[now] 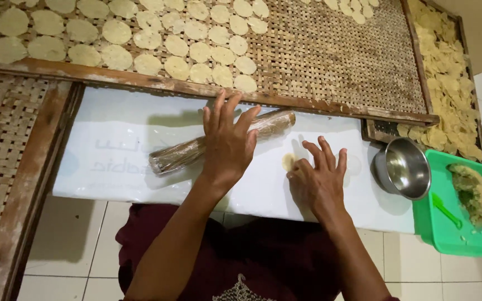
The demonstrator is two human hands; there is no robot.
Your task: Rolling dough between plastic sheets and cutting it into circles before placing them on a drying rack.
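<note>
Head view — the left hand (228, 139) is lying flat, fingers spread, on the plastic-wrapped rolling pin (218, 142) atop the white sheet (112, 156); the right hand (319, 175), open too, is touching the small dough disc (288, 161) just right of the pin — steel bowl (403, 167) sitting further right.

A white plastic sheet (112, 161) is spread on the tiled floor (68, 245), directly in front of the seated person. On this sheet a plastic-wrapped rolling pin (179, 155) is laid slantwise, and the left hand (227, 145) is placed flat on top of it. To the right of the pin, a small round dough disc (288, 161) lies on the sheet, touched by the right hand (318, 181). Behind the sheet a large woven bamboo tray (330, 50) is set, with rows of flat round dough discs (140, 39) on it. Further right, a round steel bowl (401, 167) stands beside a green plastic tray (447, 234), in which a lump of dough (478, 195) is kept.
</note>
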